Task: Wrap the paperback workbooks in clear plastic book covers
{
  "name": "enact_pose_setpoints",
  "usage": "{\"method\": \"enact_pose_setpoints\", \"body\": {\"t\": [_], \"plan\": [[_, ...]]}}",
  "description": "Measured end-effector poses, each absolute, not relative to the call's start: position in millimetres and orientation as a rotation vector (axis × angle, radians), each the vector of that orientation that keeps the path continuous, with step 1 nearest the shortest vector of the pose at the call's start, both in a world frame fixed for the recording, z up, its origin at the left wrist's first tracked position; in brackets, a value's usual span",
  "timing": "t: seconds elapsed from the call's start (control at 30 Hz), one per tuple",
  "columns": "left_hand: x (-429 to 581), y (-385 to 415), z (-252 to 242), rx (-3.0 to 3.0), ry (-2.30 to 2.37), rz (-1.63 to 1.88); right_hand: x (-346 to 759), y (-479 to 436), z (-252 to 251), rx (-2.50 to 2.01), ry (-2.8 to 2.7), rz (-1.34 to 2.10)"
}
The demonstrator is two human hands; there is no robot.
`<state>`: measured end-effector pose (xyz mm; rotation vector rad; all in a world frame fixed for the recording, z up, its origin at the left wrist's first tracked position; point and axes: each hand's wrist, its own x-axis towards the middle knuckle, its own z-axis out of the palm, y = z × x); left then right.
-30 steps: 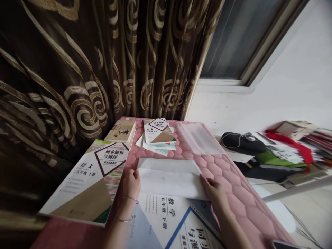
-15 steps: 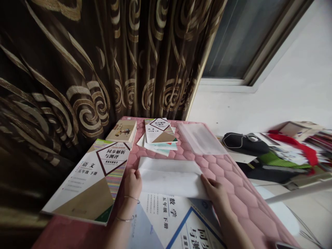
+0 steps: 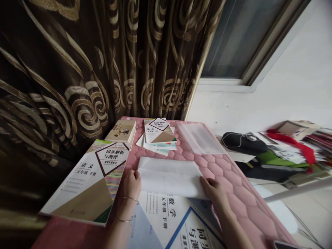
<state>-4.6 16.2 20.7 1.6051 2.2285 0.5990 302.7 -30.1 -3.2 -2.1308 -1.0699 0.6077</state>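
White and half see-through, the white sheet [image 3: 168, 178] lies flat across the middle of the pink quilted mat [image 3: 233, 193], and both of the person's hands are on it. The left hand [image 3: 131, 183] is curled shut at the sheet's left edge, gripping it, with two thin bracelets [image 3: 129, 199] on the wrist. The right hand [image 3: 214, 192] rests at the sheet's lower right corner with its thumb touching the edge; whether it pinches the sheet or only presses on it, I cannot tell from where I stand.

The sheet's near edge overlaps the top of a blue-and-white workbook [image 3: 176, 221], which lies between the two forearms (its printed title faces away from the person).

Just left of the left hand sits a large workbook [image 3: 90, 180] with a brown triangle and coloured stripes on its cover, hanging partly over the mat's edge. Beyond it, near the far corner, lies a small tan book [image 3: 121, 130]. Beside that is a short stack of workbooks [image 3: 159, 133], and to the right of the stack a clear plastic sleeve [image 3: 199, 138] lies flat on the mat.

A dark curtain [image 3: 77, 69] with gold swirls hangs behind the mat's left side, touching its far end. Right of it is a window [image 3: 241, 38] set in a pale wall. Off the mat's right side lie a black pouch [image 3: 243, 142] and a jumble of papers with a red strap [image 3: 301, 150].
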Motion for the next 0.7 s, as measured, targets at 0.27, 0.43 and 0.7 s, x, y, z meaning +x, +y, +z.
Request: {"method": "enact_pose_setpoints", "body": {"t": [0.27, 0.43, 0.7], "plan": [[-4, 19, 22, 1.595, 2.236, 0.507, 301, -20, -6, -2.264, -1.099, 0.544], [-2, 18, 23, 1.586, 2.239, 0.514, 303, -26, -7, -2.187, -1.129, 0.542], [-3, 14, 21, 1.519, 2.19, 0.692, 304, -34, -4, -2.133, -1.092, 0.634]]}}
